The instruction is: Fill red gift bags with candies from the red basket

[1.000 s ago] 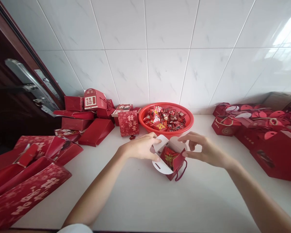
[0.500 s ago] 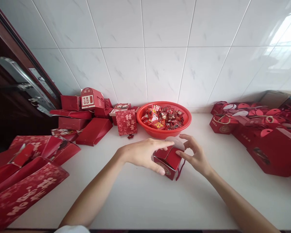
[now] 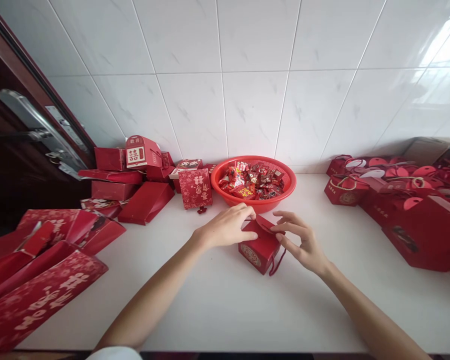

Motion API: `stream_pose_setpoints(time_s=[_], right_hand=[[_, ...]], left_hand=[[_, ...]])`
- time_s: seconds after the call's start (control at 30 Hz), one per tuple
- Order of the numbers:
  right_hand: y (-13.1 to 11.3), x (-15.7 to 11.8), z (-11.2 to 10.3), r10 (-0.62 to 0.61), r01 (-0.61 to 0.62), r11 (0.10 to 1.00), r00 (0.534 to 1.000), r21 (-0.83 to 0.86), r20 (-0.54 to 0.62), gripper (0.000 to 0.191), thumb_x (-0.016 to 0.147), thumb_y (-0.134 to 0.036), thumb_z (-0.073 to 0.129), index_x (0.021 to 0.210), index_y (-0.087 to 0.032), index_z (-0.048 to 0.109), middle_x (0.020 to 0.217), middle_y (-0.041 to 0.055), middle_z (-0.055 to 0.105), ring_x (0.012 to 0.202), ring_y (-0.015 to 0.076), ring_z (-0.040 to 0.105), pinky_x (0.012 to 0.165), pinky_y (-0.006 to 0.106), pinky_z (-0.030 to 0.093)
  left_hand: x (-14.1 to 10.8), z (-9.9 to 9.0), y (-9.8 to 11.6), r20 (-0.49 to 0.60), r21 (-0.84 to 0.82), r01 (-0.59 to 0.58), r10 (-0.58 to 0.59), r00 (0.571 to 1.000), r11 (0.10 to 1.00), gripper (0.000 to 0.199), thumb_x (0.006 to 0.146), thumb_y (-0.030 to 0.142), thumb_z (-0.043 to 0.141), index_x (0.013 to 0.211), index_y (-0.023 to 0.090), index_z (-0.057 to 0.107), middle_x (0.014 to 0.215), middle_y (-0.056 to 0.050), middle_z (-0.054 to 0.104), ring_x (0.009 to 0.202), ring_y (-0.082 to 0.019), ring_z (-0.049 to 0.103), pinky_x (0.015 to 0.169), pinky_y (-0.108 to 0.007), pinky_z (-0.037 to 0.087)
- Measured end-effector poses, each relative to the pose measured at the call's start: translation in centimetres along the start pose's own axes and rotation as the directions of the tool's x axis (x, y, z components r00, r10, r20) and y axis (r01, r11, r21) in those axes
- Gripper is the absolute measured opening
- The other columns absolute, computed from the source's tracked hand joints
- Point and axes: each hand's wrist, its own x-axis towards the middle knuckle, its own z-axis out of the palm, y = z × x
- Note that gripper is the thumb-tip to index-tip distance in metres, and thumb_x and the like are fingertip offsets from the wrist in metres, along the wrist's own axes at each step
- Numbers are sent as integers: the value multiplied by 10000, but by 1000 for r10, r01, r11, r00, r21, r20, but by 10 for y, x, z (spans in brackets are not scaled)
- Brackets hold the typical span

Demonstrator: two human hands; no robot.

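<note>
Candies (image 3: 243, 182) in basket (image 3: 262, 205), wall (image 3: 253, 110) behind; box (image 3: 258, 250) before basket; bags (image 3: 427, 235) right, cartons (image 3: 146, 202) left.

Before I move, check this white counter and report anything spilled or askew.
Nothing looks spilled: the red-wrapped sweets lie inside the round red plastic basket. The red cardboard boxes at left look askew, heaped at mixed angles.
</note>
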Motion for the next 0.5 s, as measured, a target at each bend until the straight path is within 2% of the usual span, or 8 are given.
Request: stream_pose_setpoints(time_s=[0.1,0.2,0.27,0.37,0.5], right_hand=[[-2,-2,2,-9,10,1000,998,-4,57,274,970,-424,567,966,-247,775,1267,133,655,1073,276,668,885,449,590],[-2,-3,4,-4,5,1000,998,-7,58,272,971,-428,568,977,-250,774,1252,133,663,1124,285,652,903,448,581],[0,-3,4,13,-13,1000,999,5,44,254,963,-423,586,1025,-249,760,1257,129,661,1146,278,645,921,437,570],[5,0,2,70,-69,997,997,43,-14,272,948,-442,607,1082,-237,725,1223,123,680,1109,260,659,919,423,560],[13,5,-3,233,-227,972,968,66,-96,370,918,-564,596,946,-217,722,1110,116,715,1021,252,677,861,403,562]], left_hand=[[1,1,-2,35,-83,-41,44,998,996,325,837,378,681,1115,236,591,1245,-54,578,1017,-224,614,874,-327,490],[3,2,-5,96,-122,-70,82,992,990,287,880,393,634,1128,252,612,1358,-59,521,1107,-229,596,916,-325,472],[5,4,-7,139,-137,-77,96,986,988,278,905,413,599,1132,254,619,1326,-55,551,1098,-226,600,912,-322,463],[8,7,-8,177,-153,-70,97,979,986,312,914,456,582,1144,248,615,1151,-42,626,993,-211,616,847,-310,461],[9,7,-8,160,-121,-40,60,985,992,354,905,507,583,1145,252,632,1098,-45,620,965,-214,612,837,-316,456]])
